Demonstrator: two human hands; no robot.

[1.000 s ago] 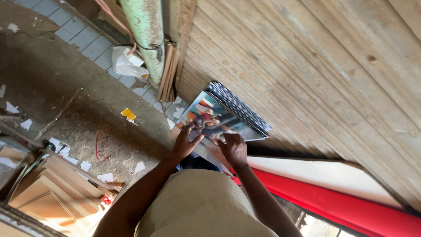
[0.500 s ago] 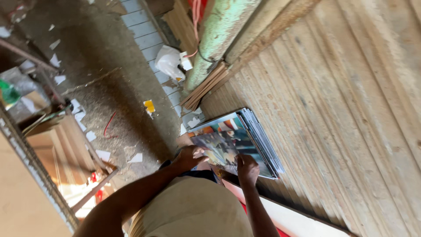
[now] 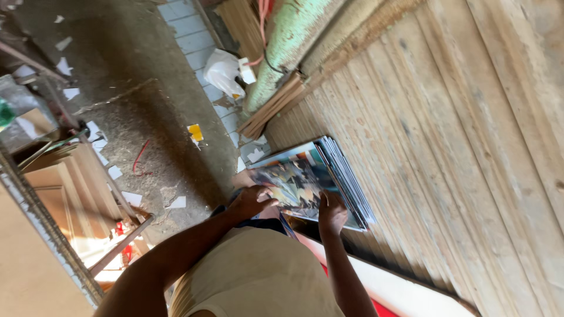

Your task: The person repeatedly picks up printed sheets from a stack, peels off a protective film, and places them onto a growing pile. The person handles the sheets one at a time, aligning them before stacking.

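I see the wooden wall (image 3: 446,147) filling the right half of the frame, made of long rough planks with narrow ribbed slats lower down. The concrete floor (image 3: 135,88) takes the upper left, gritty and strewn with paper scraps (image 3: 178,202). A pale green post (image 3: 288,47) runs down from the top centre, its paint worn. Leaning against the wall at centre is the stack of prints (image 3: 317,179): flat, glossy rectangular sheets with a colourful picture on the front one and thin dark edges fanned on the right side.

Both arms reach up from the lower centre. My left hand (image 3: 249,202) lies at the stack's left edge, fingers curled with the thumb on the front sheet; the grip looks closed on that edge. My right hand (image 3: 332,214) pinches the stack's lower edge, fingers together on it.

A crumpled white plastic bag (image 3: 223,70) sits on the floor near the post.
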